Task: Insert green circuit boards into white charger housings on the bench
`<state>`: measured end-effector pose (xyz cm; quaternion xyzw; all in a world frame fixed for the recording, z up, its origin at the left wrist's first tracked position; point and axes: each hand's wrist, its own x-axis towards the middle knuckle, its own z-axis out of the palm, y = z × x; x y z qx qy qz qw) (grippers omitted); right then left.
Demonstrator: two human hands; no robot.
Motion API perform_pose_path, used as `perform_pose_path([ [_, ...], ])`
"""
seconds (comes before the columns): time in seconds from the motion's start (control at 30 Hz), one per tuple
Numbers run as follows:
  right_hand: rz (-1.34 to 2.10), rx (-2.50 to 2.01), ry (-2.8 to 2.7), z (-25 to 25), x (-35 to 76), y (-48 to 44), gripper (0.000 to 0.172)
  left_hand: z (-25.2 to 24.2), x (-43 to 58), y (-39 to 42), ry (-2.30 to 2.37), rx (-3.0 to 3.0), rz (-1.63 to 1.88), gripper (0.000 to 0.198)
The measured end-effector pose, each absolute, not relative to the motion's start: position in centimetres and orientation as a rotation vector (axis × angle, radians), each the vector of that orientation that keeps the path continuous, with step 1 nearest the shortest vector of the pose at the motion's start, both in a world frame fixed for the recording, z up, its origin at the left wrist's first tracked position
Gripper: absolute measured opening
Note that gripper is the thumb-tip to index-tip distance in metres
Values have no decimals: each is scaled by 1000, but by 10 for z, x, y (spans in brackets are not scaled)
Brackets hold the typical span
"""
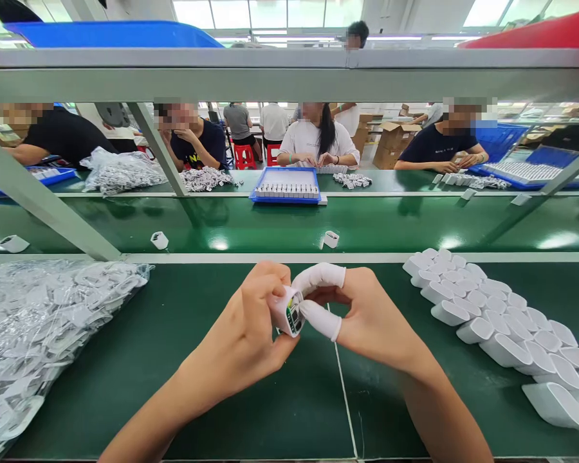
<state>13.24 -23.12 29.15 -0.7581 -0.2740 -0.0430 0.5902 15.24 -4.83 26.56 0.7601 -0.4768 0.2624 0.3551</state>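
My left hand (258,318) is wrapped around a small white plastic housing (280,310), tilted with its open end to the right. Inside that opening shows a green and black circuit board (293,315). My right hand (352,308) wears white finger cots on thumb and index finger. Those two fingertips close together at the housing's open end, touching it; whatever they pinch there is hidden. Both hands are above the green worktable (174,399), near its middle.
On the right stand rows of white empty housings (506,315). A clear bag of white plastic parts (43,334) fills the left. Beyond a pale rail, single housings (331,239) sit on the green conveyor (251,222). Across it, co-workers sit by a blue tray (285,186). A shelf beam (289,83) crosses overhead.
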Motion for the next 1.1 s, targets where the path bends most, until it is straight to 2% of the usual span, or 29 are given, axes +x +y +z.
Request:
perform_pose_path([
  [0.17,-72,-1758,-641,294,129,-234,19,268,151,-49,-1265,1919,681,54],
  [0.3,27,-1651,-631,296,127,-234,10,272,148,-49,-1276,1882,688,56],
  [0.47,-155,-1688,-647,293,123,-226,10,272,149,-48,-1248,1842,670,64],
  [0.63,-381,-1751,-898,290,114,-231,27,273,147,-41,-1212,1650,399,78],
  [0.87,-670,-2054,-1126,285,106,-232,13,276,147,-36,-1238,1666,571,80],
  [1.0,-677,-2069,-1206,284,112,-232,23,275,146,-36,-1232,1685,624,80],
  [1.1,-662,-2017,-1253,282,117,-233,23,275,145,-36,-1210,1693,600,79],
])
